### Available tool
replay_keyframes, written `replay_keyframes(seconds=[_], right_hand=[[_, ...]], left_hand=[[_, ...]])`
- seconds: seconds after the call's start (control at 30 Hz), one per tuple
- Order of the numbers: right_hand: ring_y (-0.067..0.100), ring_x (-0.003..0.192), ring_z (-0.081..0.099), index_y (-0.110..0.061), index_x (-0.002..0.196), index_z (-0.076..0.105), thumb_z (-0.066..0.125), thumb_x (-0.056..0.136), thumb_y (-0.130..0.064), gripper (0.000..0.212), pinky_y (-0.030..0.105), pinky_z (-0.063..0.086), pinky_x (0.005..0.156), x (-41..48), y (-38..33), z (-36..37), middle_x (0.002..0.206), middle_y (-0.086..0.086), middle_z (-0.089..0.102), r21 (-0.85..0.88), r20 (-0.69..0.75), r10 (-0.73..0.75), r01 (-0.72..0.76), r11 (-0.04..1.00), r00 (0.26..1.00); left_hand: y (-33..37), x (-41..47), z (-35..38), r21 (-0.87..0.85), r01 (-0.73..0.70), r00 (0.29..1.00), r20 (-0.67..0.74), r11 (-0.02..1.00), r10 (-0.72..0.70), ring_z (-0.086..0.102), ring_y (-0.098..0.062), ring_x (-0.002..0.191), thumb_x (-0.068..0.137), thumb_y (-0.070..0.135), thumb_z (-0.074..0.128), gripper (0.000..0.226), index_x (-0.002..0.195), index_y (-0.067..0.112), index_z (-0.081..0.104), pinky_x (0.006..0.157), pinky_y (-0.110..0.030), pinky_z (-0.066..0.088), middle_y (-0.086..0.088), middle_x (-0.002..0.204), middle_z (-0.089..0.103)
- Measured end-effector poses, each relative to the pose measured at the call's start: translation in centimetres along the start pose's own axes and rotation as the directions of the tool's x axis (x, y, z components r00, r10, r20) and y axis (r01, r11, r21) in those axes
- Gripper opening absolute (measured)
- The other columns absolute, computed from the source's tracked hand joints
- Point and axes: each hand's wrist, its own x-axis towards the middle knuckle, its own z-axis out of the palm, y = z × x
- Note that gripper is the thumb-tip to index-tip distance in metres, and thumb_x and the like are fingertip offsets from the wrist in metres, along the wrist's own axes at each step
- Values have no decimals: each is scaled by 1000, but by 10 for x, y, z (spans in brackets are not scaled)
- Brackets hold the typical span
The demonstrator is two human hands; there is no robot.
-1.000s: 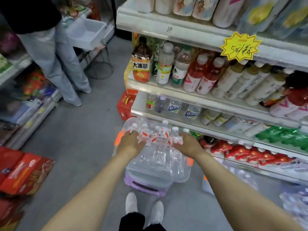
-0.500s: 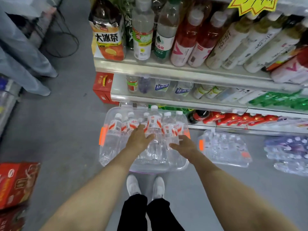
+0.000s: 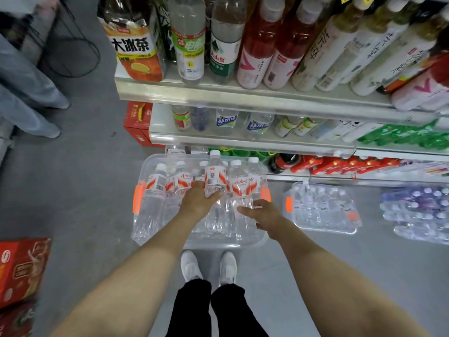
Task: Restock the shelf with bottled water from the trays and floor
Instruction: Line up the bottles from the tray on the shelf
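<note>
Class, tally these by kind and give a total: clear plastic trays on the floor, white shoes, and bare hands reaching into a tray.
Clear trays: 2 (near tray, right tray)
White shoes: 2 (left shoe, right shoe)
Hands: 2 (left hand gripping a water bottle, right hand gripping another)
Total: 6

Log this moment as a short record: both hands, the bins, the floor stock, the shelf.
left hand: grips one water bottle, which sits higher than its neighbours
right hand: against a bottle beside it; grip unclear
clear bin: on the floor by the feet, holds water bottles, caps up
second bin: on the floor to the right, also holds bottles
wrapped packs: farther right, on the floor
shelf: drinks on every tier in view
</note>
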Motion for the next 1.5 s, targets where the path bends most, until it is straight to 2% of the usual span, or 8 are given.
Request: replay_keyframes(seconds=[0.27, 0.37, 0.63, 0.8, 0.93, 1.07, 1.27, 1.5], right_hand=[[20, 106, 65, -15, 111, 71, 84, 81, -40, 41, 32, 50, 80, -8, 20, -3, 109, 1, 73, 143, 101, -66, 51, 988, 993], [16, 86, 66, -12, 106, 76, 84, 80, -37, 37, 31, 51, 77, -16, 28, -9, 90, -3, 74, 206, 99, -87, 65, 976, 991], [22, 84, 64, -4, 101, 78, 90, 60, -52, 64, 36, 49, 78, -43, 42, -39, 91, 8, 71, 301, 117, -194, 152, 941, 974], [21, 79, 71, -2, 96, 77, 78, 79, -34, 36, 27, 56, 66, -61, 44, -49, 93, 13, 74, 418, 110, -269, 201, 886, 957], [27, 97, 69, 11, 112, 69, 90, 67, -50, 79, 34, 58, 84, -76, 34, -52, 107, 21, 73, 437, 68, -288, 231, 869, 955], [30, 108, 69, 1, 116, 73, 84, 73, -48, 67, 44, 53, 100, -96, 7, -56, 118, 20, 72, 468, 16, -355, 307, 829, 935], [22, 90, 73, -4, 107, 73, 77, 79, -32, 39, 37, 58, 82, -133, -54, -65, 102, 13, 75, 503, -59, -509, 466, 728, 859], [25, 95, 71, -6, 118, 72, 94, 64, -42, 68, 36, 59, 81, -182, -124, -66, 111, 16, 74, 468, -26, -720, 645, 604, 693]], left_hand=[[9, 6, 9, -92, 161, 985, -47, 983, -166, 67, -23, 99, 68, 54, 85, 61, 116, 21, 66, 84, -36, 55, -1, 113, 72], [17, 8, 10, -94, 216, 975, -24, 972, -219, 65, -25, 94, 68, 47, 88, 62, 116, 15, 65, 75, -32, 50, -5, 112, 70], [17, 4, 13, -166, 235, 971, 69, 958, -227, 64, -29, 105, 71, 35, 86, 66, 124, 9, 58, 92, -39, 55, -11, 120, 65], [19, -6, 8, -389, 168, 983, 130, 906, -126, 56, -29, 120, 79, 27, 81, 67, 136, 10, 51, 101, -41, 46, -8, 131, 59], [21, -22, -5, -522, 139, 984, 168, 842, -58, 62, -23, 107, 77, 32, 84, 47, 116, 15, 63, 87, -35, 48, -5, 113, 70], [38, -44, -30, -680, 80, 979, 190, 729, 70, 68, -26, 109, 59, 42, 92, 78, 127, 20, 61, 103, -48, 47, -3, 112, 75], [81, -84, -89, -795, -92, 944, 122, 600, 306, 67, -22, 92, 68, 35, 91, 69, 129, 22, 62, 73, -40, 58, -8, 107, 68], [127, -141, -153, -777, -293, 878, 11, 557, 478, 71, -17, 74, 74, 28, 74, 52, 123, 13, 61, 68, -38, 57, -6, 92, 75]])
